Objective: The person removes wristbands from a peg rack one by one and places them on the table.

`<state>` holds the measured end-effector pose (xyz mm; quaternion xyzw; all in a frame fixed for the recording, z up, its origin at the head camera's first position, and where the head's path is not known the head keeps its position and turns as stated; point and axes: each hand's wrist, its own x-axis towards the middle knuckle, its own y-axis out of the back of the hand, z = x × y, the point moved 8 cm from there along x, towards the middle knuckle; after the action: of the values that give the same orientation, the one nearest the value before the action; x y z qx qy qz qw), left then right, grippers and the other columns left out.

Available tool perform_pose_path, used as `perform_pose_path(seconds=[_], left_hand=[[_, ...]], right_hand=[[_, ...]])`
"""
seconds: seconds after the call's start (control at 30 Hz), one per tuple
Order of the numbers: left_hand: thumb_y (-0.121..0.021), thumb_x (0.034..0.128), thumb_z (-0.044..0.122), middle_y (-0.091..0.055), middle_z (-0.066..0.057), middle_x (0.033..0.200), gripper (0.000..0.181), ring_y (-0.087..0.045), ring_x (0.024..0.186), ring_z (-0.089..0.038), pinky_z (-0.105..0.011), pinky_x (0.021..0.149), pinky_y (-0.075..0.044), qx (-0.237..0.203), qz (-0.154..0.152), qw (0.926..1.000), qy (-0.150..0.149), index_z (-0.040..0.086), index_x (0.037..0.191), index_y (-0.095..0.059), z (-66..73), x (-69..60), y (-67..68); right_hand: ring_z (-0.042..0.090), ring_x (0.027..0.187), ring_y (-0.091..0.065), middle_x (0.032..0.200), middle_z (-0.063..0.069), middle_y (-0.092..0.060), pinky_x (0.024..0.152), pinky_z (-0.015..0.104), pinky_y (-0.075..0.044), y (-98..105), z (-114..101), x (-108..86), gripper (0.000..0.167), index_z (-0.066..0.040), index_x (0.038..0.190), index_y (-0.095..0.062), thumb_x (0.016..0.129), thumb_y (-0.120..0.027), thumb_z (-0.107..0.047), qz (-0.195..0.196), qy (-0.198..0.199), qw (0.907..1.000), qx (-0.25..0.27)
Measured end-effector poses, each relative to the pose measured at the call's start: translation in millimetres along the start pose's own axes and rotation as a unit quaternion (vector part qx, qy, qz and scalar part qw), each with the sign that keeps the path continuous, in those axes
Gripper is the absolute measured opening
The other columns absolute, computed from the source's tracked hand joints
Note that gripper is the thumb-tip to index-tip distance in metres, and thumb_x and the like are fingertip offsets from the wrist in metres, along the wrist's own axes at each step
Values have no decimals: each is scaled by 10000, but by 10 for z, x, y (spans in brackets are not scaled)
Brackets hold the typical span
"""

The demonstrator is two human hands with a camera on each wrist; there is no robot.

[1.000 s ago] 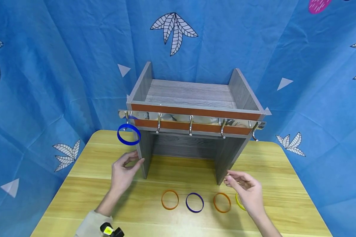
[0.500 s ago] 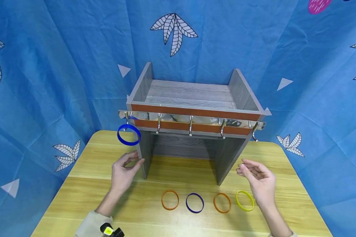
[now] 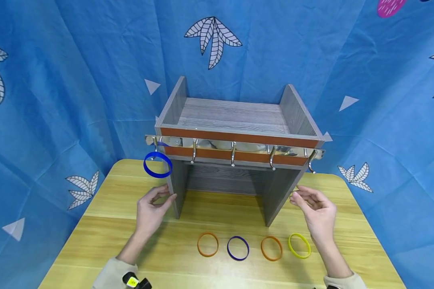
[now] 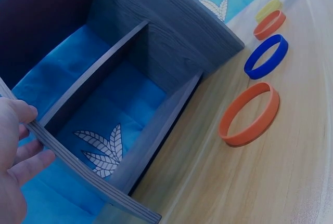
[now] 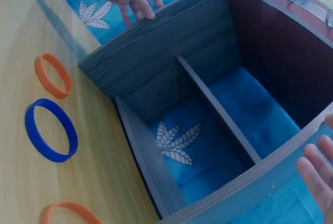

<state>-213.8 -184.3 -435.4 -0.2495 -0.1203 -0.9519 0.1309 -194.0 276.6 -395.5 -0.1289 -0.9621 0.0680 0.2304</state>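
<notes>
A small grey wood-grain shelf (image 3: 231, 112) stands on the table. My left hand (image 3: 151, 208) grips the front edge of its left side panel (image 4: 93, 169), thumb on one face and fingers on the other. My right hand (image 3: 317, 212) is at the right side panel (image 3: 280, 196), its fingers fairly straight beside the outer face; whether the thumb touches the edge is hard to tell. A blue wristband (image 3: 157, 174) hangs from the leftmost hook of the metal hook rail (image 3: 251, 147). In front of the shelf lie an orange wristband (image 3: 207, 255), a dark blue wristband (image 3: 238, 259), another orange wristband (image 3: 271, 259) and a yellow wristband (image 3: 299, 256).
The wooden table (image 3: 94, 237) ends against a blue patterned cloth (image 3: 112, 60) behind and at both sides. Several metal hooks jut forward from the rail. Under the shelf top is an inner board (image 5: 218, 109) between the side panels.
My right hand has moved right and up, from near the foot of the right panel to higher on its outer side, uncovering the yellow wristband. My left hand stays put.
</notes>
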Motion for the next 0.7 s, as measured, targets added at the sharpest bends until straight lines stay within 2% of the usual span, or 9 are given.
perform_pose_path(seconds=[0.33,0.47,0.7], left_hand=[[-812,836,-112,-775,-259,1040,290,-698,900,88,-151,685,-652,-8,14,10000,37,-31,1110,-762,-1,-3,3],[-822,832,-101,-774,-263,1035,289,-694,892,96,-143,683,-648,10,15,10000,25,-36,1107,-761,2,1,6],[-829,838,-81,-779,-251,1036,281,-694,892,95,-144,688,-649,59,-32,10000,-2,-31,1106,-763,10,9,3]], right_hand=[[138,762,-768,911,23,-804,709,251,-688,-83,16,3,258,191,1126,-683,872,-682,234,-249,183,9993,192],[122,763,-756,913,27,-795,697,241,-685,-101,15,14,247,190,1108,-689,864,-702,223,-167,177,9996,163],[112,747,-735,890,17,-772,678,244,-683,-84,36,24,251,178,1091,-699,844,-739,207,96,-31,9997,-219]])
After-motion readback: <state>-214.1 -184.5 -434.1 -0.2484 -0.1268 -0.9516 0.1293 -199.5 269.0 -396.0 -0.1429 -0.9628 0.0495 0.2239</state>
